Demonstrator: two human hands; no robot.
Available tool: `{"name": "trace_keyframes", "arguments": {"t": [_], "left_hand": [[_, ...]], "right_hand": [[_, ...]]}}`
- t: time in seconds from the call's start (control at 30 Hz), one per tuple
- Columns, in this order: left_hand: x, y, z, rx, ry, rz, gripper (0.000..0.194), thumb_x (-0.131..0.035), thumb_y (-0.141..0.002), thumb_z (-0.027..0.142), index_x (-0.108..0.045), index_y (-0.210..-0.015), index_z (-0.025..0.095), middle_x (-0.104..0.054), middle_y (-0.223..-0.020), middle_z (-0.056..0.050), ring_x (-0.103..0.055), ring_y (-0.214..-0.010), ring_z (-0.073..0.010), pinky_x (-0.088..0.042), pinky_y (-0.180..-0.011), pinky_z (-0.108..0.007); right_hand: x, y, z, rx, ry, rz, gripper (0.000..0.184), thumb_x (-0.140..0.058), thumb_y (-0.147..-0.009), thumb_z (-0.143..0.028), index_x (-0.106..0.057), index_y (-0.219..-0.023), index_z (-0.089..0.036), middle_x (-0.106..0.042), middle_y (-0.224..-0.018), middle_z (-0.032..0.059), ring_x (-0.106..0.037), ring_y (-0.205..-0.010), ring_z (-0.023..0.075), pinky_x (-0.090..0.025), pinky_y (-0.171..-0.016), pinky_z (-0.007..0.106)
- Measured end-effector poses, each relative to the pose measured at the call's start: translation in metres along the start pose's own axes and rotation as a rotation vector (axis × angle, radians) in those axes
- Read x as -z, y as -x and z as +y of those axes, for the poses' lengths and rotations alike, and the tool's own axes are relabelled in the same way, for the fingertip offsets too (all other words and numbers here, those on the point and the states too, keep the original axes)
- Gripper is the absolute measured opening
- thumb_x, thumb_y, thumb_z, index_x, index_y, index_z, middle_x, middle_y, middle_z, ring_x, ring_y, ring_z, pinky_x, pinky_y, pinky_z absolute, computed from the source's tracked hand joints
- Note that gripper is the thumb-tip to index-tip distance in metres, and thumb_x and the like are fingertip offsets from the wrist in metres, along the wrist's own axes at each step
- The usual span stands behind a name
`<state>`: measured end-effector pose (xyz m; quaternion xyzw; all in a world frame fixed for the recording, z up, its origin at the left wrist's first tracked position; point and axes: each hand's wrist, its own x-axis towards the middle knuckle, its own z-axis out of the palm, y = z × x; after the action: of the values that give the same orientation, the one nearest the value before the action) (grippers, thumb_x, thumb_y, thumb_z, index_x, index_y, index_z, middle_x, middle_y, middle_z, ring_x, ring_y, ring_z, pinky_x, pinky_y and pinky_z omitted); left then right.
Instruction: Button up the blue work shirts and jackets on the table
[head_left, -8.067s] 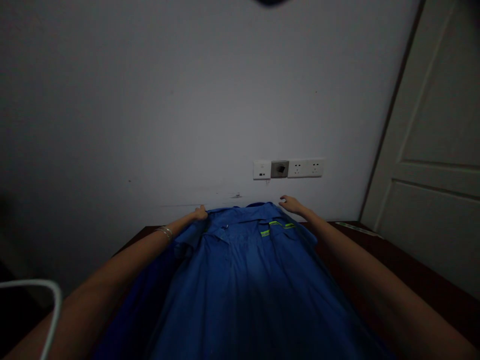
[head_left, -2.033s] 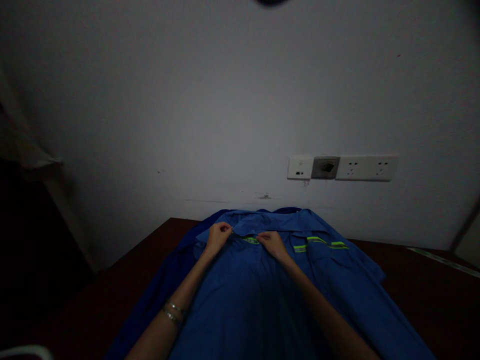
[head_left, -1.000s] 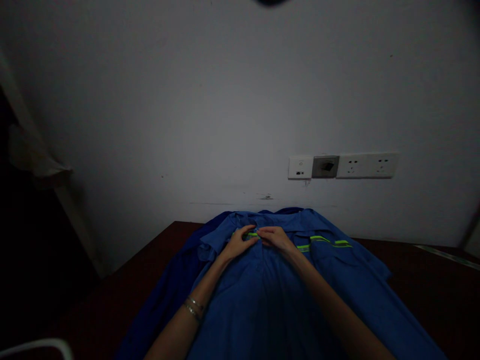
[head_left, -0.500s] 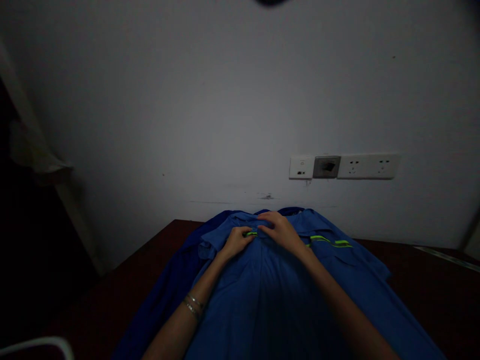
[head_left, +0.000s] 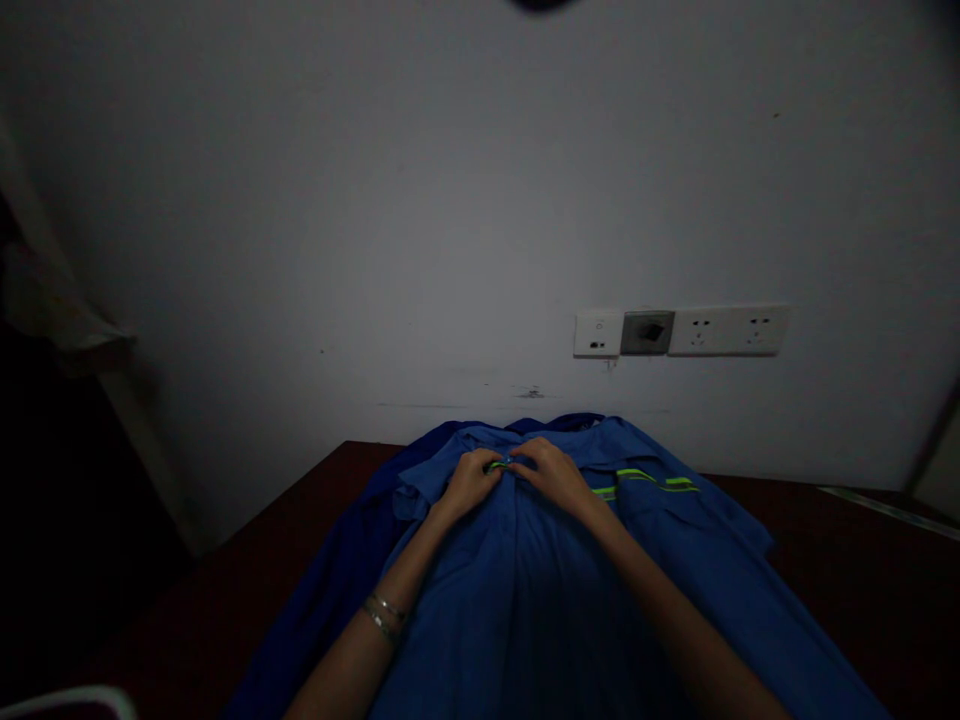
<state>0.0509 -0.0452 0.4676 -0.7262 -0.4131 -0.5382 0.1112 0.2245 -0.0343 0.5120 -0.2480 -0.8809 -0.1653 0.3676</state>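
A blue work jacket (head_left: 480, 570) with yellow-green stripes lies spread in front of me, its collar end toward the wall. My left hand (head_left: 472, 482) pinches the front edge of the jacket near a yellow-green strip. Close against it, my right hand (head_left: 551, 472) pinches the same edge from the other side, thumb and forefinger together. A small part of the fabric shows between the fingertips; any fastener there is too small to make out. Under the jacket, a darker blue garment (head_left: 315, 580) sticks out on the left and at the top.
The dark red tabletop (head_left: 292, 500) meets a grey-white wall (head_left: 450, 200). Sockets and a switch (head_left: 724, 331) sit low on the wall at right. A flat strip (head_left: 889, 510) lies at the right rear. A white curved rim (head_left: 75, 695) shows at the lower left.
My right hand has come down and left, its spread fingers closing onto the jacket edge beside my left hand. The left hand keeps its pinch. The view has shifted slightly.
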Motion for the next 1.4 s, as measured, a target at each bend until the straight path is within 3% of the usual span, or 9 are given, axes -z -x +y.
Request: {"name": "trace_keyframes", "arguments": {"t": [0.2, 0.37, 0.5, 0.77, 0.9, 1.03, 1.23, 1.4], "left_hand": [[-0.002, -0.001, -0.001, -0.054, 0.005, 0.035, 0.024, -0.057, -0.071, 0.012, -0.066, -0.093, 0.014, -0.066, -0.088, -0.006, -0.058, -0.084, -0.0172, -0.043, -0.079, -0.028], [0.003, -0.001, 0.004, -0.134, 0.137, 0.028, 0.029, -0.060, -0.070, 0.015, -0.064, -0.099, 0.016, -0.064, -0.094, -0.005, -0.057, -0.088, -0.0167, -0.043, -0.082, -0.027], [0.005, -0.003, 0.005, -0.105, 0.233, 0.020, 0.022, -0.056, -0.077, 0.021, -0.066, -0.095, 0.016, -0.066, -0.092, -0.006, -0.058, -0.087, -0.0164, -0.044, -0.080, -0.027], [0.002, -0.003, 0.003, -0.008, 0.290, 0.028, 0.017, -0.058, -0.076, 0.024, -0.069, -0.084, 0.014, -0.067, -0.086, -0.007, -0.060, -0.083, -0.0169, -0.045, -0.077, -0.026], [-0.002, -0.001, 0.001, 0.120, 0.327, -0.013, 0.020, -0.059, -0.074, 0.027, -0.069, -0.086, 0.014, -0.069, -0.086, -0.006, -0.061, -0.081, -0.0178, -0.046, -0.075, -0.026], [-0.004, 0.000, 0.001, 0.144, 0.383, -0.106, 0.028, -0.059, -0.073, 0.033, -0.068, -0.092, 0.014, -0.069, -0.089, -0.006, -0.062, -0.081, -0.0187, -0.046, -0.074, -0.026], [-0.009, 0.001, -0.001, 0.187, 0.373, -0.070, 0.025, -0.058, -0.072, 0.032, -0.070, -0.084, 0.014, -0.070, -0.084, -0.006, -0.062, -0.079, -0.0191, -0.046, -0.073, -0.027], [-0.011, 0.002, 0.000, 0.239, 0.354, -0.066, 0.027, -0.057, -0.071, 0.033, -0.070, -0.084, 0.013, -0.070, -0.082, -0.006, -0.062, -0.074, -0.0186, -0.046, -0.066, -0.025]], "right_hand": [[-0.004, -0.001, 0.004, -0.052, 0.023, 0.011, 0.022, -0.051, -0.081, -0.027, -0.063, -0.097, -0.018, -0.065, -0.097, 0.0058, -0.057, -0.093, 0.0192, -0.041, -0.082, 0.029], [-0.008, -0.002, 0.010, -0.047, -0.055, 0.052, 0.019, -0.053, -0.079, -0.024, -0.063, -0.095, -0.018, -0.066, -0.095, 0.0056, -0.059, -0.091, 0.0195, -0.042, -0.081, 0.029], [-0.011, -0.004, 0.014, -0.051, -0.190, 0.073, 0.017, -0.055, -0.077, -0.023, -0.065, -0.090, -0.019, -0.067, -0.089, 0.0049, -0.061, -0.083, 0.0184, -0.044, -0.076, 0.028], [-0.014, -0.005, 0.011, -0.126, -0.422, 0.103, 0.014, -0.056, -0.074, -0.020, -0.067, -0.082, -0.015, -0.069, -0.081, 0.0051, -0.062, -0.074, 0.0171, -0.046, -0.069, 0.027], [-0.016, -0.003, 0.013, -0.136, -0.399, 0.099, 0.014, -0.056, -0.073, -0.019, -0.068, -0.082, -0.016, -0.069, -0.081, 0.0045, -0.062, -0.077, 0.0174, -0.045, -0.072, 0.027], [-0.017, 0.000, 0.017, -0.155, -0.365, 0.092, 0.016, -0.057, -0.072, -0.020, -0.068, -0.083, -0.017, -0.069, -0.082, 0.0047, -0.063, -0.078, 0.0182, -0.045, -0.074, 0.029], [-0.012, 0.004, 0.017, -0.152, -0.340, 0.029, 0.020, -0.058, -0.073, -0.024, -0.068, -0.089, -0.016, -0.069, -0.086, 0.0049, -0.063, -0.081, 0.0171, -0.047, -0.074, 0.026], [0.008, 0.009, 0.028, -0.251, -0.086, -0.103, 0.029, -0.054, -0.074, -0.021, -0.064, -0.100, -0.015, -0.069, -0.091, 0.0048, -0.063, -0.082, 0.0144, -0.046, -0.072, 0.020]]}}
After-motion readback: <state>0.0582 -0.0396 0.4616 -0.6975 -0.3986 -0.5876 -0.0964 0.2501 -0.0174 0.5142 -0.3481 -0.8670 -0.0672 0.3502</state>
